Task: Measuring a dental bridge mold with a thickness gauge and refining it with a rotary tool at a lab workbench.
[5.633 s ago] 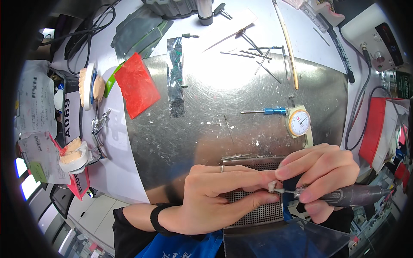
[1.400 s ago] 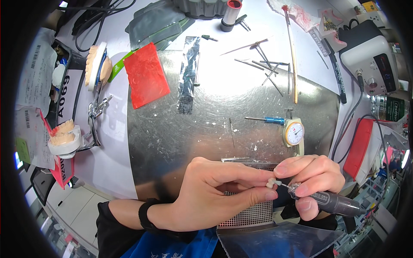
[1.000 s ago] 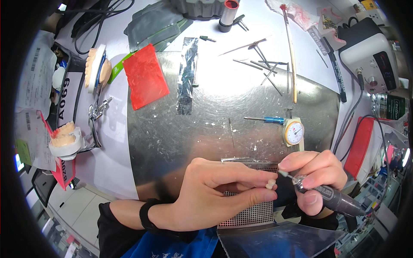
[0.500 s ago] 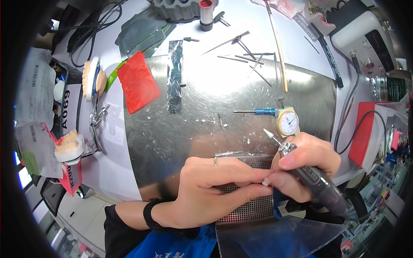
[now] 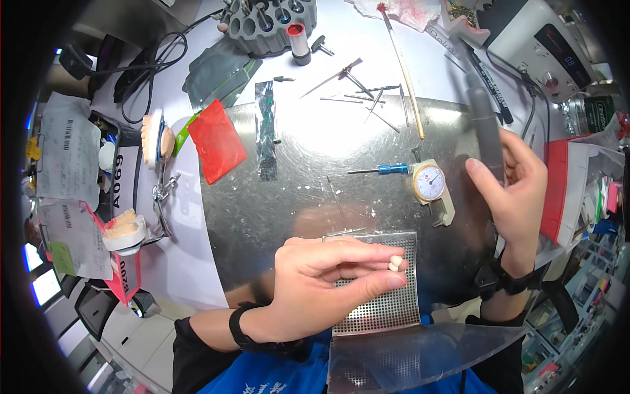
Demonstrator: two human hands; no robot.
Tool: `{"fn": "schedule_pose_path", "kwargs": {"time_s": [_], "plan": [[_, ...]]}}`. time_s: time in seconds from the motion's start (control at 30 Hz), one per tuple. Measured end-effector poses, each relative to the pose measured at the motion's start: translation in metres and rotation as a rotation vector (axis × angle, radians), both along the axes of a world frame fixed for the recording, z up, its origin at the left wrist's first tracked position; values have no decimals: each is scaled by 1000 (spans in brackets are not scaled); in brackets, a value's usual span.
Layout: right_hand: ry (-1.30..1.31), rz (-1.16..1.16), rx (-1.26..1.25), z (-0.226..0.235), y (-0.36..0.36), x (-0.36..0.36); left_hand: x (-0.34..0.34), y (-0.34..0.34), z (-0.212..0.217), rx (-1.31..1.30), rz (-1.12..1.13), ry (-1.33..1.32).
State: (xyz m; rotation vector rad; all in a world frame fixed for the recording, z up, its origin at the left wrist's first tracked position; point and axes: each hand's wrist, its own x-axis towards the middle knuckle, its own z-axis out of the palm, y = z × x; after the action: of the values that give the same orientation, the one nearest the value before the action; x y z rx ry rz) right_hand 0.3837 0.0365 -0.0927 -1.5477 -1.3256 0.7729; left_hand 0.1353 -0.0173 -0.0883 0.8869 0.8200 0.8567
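Observation:
My left hand (image 5: pixel 331 276) pinches a small white dental crown (image 5: pixel 395 262) between thumb and fingertips, above a perforated metal plate (image 5: pixel 384 308). The crown looks like two joined tooth shapes. Farther right, my right hand (image 5: pixel 518 187) grips a dark rotary handpiece (image 5: pixel 484 125), smeared by motion, which points away from me. Its tip cannot be made out. Between the hands and a little farther off lies a dial thickness gauge (image 5: pixel 430 183) on the metal sheet (image 5: pixel 295 203). A blue-handled tool (image 5: pixel 390 169) rests just left of it.
Several loose burs (image 5: pixel 374 98) and a long brush (image 5: pixel 401 65) lie at the back. Tooth models (image 5: pixel 125 226) and red wax (image 5: pixel 216 141) sit on the left. A grey bur holder (image 5: pixel 269 29) stands at the far edge, a white control unit (image 5: pixel 541 52) at back right.
My right hand has moved away from the crown, to the right and farther off, swinging the handpiece around. My left hand keeps the crown in nearly the same spot. The gauge now shows fully.

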Motion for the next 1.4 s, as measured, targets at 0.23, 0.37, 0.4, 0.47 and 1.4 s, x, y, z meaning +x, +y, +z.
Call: {"fn": "schedule_pose_path", "kwargs": {"time_s": [0.23,0.37,0.4,0.47,1.4], "plan": [[-504,75,-322,25,5,4,-1,1,-3,36,24,13],[-723,315,84,30,3,-6,1,6,-10,227,73,38],[-708,492,191,29,4,-8,1,6,-10,231,78,35],[-770,507,132,34,-2,-19,0,7,-9,290,43,94],[723,346,-534,42,-12,-45,2,12,-4,323,17,221]]}}
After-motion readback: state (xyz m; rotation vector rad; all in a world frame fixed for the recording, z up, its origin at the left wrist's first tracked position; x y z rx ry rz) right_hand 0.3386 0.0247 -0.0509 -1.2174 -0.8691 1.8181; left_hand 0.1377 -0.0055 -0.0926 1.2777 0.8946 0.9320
